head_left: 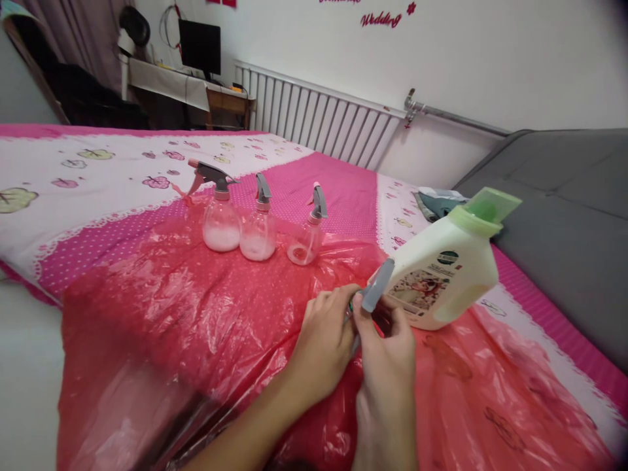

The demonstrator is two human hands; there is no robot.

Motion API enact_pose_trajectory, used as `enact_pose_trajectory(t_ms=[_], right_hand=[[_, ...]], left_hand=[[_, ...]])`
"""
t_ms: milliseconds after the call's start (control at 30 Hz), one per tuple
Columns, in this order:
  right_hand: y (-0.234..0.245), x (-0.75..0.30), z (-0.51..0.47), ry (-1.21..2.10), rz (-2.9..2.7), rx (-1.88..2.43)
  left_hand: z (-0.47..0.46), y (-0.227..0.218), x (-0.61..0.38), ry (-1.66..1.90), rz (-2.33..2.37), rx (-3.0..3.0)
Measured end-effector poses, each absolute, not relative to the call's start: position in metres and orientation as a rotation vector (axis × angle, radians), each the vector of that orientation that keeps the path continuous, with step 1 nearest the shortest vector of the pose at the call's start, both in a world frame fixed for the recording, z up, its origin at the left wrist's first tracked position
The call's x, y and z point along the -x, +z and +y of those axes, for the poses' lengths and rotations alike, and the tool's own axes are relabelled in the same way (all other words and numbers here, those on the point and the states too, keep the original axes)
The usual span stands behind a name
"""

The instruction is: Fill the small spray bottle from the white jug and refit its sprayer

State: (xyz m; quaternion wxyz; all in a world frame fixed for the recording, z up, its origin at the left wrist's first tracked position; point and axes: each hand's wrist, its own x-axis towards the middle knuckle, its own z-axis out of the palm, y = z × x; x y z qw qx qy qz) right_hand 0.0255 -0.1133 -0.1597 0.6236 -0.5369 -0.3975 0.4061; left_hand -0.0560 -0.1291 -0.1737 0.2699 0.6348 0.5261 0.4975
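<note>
Both hands meet over a red plastic sheet (210,314) around a small spray bottle whose grey spray head (377,286) sticks up between them. My left hand (326,337) is closed around the bottle's body, which is mostly hidden by the fingers. With thumb and fingers, my right hand (390,343) grips the spray head at its base. Just beyond stands a large cream detergent jug (454,275) with a green cap (490,208). Farther left, three clear spray bottles stand upright: one (220,229) and its neighbour (258,239) hold whitish liquid, and the third (304,245) shows little inside.
Under the sheet lies a bed with a pink and white patterned cover (338,180). A grey padded headboard (564,196) rises at the right. A white radiator (318,111) runs along the wall; a desk with a monitor (200,47) stands at the back left.
</note>
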Motion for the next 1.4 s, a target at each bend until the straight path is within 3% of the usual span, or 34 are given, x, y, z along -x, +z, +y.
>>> enact_pose_trajectory(t_ms=[167,800,1133,1400], right_hand=[[-0.162,-0.029,-0.115,0.998,-1.005,1.145],[-0.165,-0.025,-0.112,0.701,-0.983,1.345],[-0.167,-0.024,-0.113,0.984,-0.944,1.225],[-0.171,-0.03,-0.115,1.01,-1.078,1.223]], left_hand=[[-0.129,-0.172,0.056,1.325,1.413,-1.714],[-0.133,-0.171,0.056,1.296,1.401,-1.759],[-0.13,-0.171,0.058,1.302,1.433,-1.689],[-0.13,-0.173,0.056,1.307,1.455,-1.685]])
